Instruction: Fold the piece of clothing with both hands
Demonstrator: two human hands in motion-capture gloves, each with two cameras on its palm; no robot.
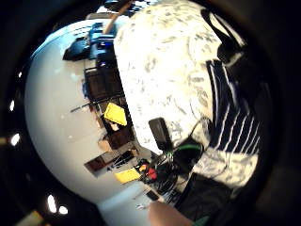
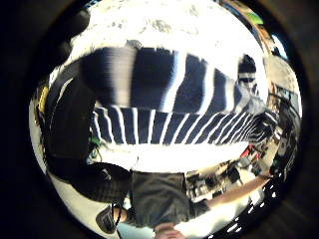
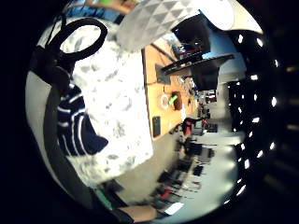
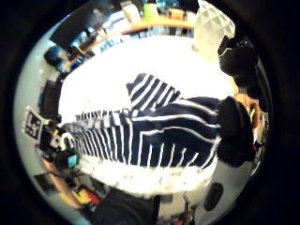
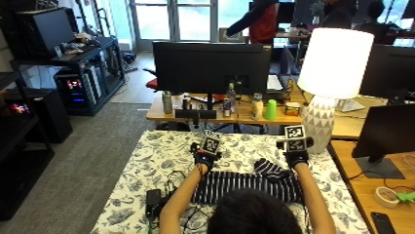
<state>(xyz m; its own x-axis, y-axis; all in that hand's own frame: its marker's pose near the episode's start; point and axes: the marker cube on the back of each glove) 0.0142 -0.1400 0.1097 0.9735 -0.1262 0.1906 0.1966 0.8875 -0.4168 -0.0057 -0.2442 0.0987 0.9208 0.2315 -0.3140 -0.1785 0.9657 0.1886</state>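
A table [image 5: 146, 161] with a floral cloth fills the view, and on it lies the dark blue, white-striped piece of clothing [image 5: 243, 185], stretched across in front of the person, one part bunched up near the right side. The left hand [image 5: 204, 159] sits at the garment's far left edge, the right hand [image 5: 298, 157] at its far right edge. Whether either hand's fingers pinch the cloth cannot be told.

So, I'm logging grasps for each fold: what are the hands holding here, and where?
Cannot tell. Left hand and right hand sit at the far edge of the striped garment, but their fingers are hidden.
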